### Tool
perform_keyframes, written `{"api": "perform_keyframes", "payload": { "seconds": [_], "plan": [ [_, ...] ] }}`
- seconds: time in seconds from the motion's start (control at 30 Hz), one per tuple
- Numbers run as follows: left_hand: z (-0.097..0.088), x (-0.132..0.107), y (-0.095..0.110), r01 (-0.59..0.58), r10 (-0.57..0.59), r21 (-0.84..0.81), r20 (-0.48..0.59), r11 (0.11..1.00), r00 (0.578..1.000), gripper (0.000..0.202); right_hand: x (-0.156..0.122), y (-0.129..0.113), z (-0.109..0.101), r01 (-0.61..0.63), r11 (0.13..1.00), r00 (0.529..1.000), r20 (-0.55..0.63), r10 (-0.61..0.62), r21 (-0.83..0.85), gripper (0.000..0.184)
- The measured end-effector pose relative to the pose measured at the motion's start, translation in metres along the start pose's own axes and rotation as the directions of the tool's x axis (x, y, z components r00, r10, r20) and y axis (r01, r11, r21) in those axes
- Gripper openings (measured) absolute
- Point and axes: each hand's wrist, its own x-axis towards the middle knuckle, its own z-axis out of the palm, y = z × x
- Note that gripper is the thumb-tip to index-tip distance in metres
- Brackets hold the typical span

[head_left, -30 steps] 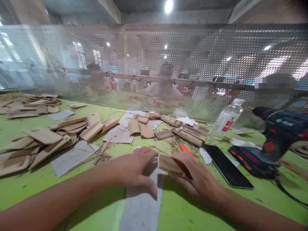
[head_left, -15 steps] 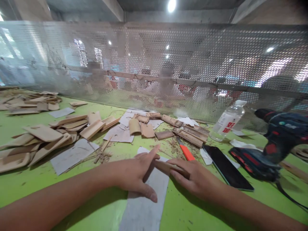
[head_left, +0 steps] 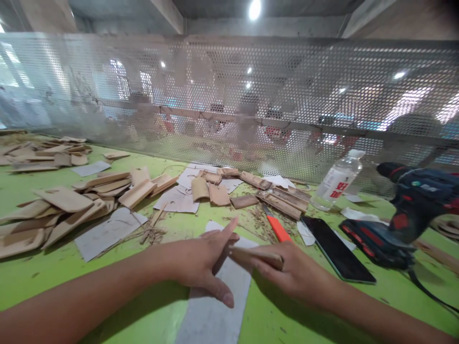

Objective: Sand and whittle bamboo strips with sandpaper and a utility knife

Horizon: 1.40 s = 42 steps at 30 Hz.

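My left hand [head_left: 201, 260] lies flat and open on a grey sheet of sandpaper [head_left: 215, 310], fingers stretched forward and thumb spread toward me. Right beside it my right hand [head_left: 287, 274] is closed on a small flat bamboo piece [head_left: 256, 255], holding it low over the same sheet. The piece's left end almost touches my left fingertips.
An orange-handled knife [head_left: 278, 229], a black phone [head_left: 337, 248], a plastic bottle [head_left: 337, 181] and a cordless drill [head_left: 405, 215] lie to the right on the green table [head_left: 294, 320]. Piles of bamboo pieces [head_left: 64, 205] and paper sheets fill the left and middle. A perforated metal screen [head_left: 251, 100] stands behind.
The bamboo piece has tilted from showing its broad face to lying nearly edge-on and flat. My left fingers have stretched out forward. Both hands have stayed over the sheet.
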Motion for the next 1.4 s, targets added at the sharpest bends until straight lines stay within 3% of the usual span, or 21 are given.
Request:
{"api": "perform_keyframes", "payload": {
  "seconds": [0.2,0.33,0.5,0.6,0.7,0.8,0.93,1.07,1.17,1.3,1.4],
  "plan": [
    [0.002,0.0,-0.001,-0.006,0.006,-0.013,-0.001,1.0,1.0,0.149,0.001,0.0,-0.001,-0.036,0.999,0.998,0.057,0.036,0.014,0.034],
    [0.003,0.0,-0.003,-0.009,0.01,0.015,-0.022,1.0,1.0,0.151,0.002,0.001,-0.003,-0.076,0.997,0.997,-0.024,0.076,0.009,0.028],
    [0.002,0.001,-0.002,0.011,-0.012,0.021,0.001,1.0,1.0,0.151,0.003,0.001,-0.003,-0.169,0.984,0.986,0.001,0.169,0.057,0.032],
    [0.002,0.0,-0.001,0.016,-0.016,0.013,-0.005,1.0,1.0,0.15,0.003,-0.002,-0.002,-0.132,0.99,0.991,-0.001,0.132,0.058,0.032],
    [0.002,0.0,0.0,-0.001,0.001,0.0,-0.005,1.0,1.0,0.144,0.002,-0.005,0.0,-0.177,0.978,0.984,0.052,0.173,0.107,0.034],
    [0.003,0.0,0.0,0.042,-0.042,0.001,-0.023,0.999,0.999,0.149,0.001,-0.007,0.001,-0.223,0.97,0.975,0.001,0.224,0.098,0.033],
    [0.002,0.0,-0.001,0.007,-0.007,-0.012,0.002,1.0,1.0,0.147,0.001,-0.006,0.003,-0.222,0.969,0.975,0.028,0.221,0.104,0.036],
    [0.003,0.0,-0.001,0.02,-0.02,-0.007,-0.012,1.0,1.0,0.15,0.0,-0.01,0.007,-0.164,0.986,0.985,-0.061,0.164,-0.004,0.034],
    [0.004,0.0,-0.001,-0.029,0.029,-0.035,-0.009,0.999,1.0,0.151,-0.001,-0.012,0.008,-0.124,0.992,0.99,0.066,0.122,0.025,0.039],
    [0.003,-0.002,0.002,0.012,-0.012,0.007,-0.021,1.0,1.0,0.15,0.001,-0.006,0.007,-0.141,0.99,0.985,-0.1,0.138,-0.018,0.034],
    [0.004,-0.003,0.002,0.037,-0.037,0.015,-0.013,0.999,0.999,0.153,0.002,0.001,0.01,-0.122,0.973,0.973,-0.17,0.157,0.196,0.035]
  ]
}}
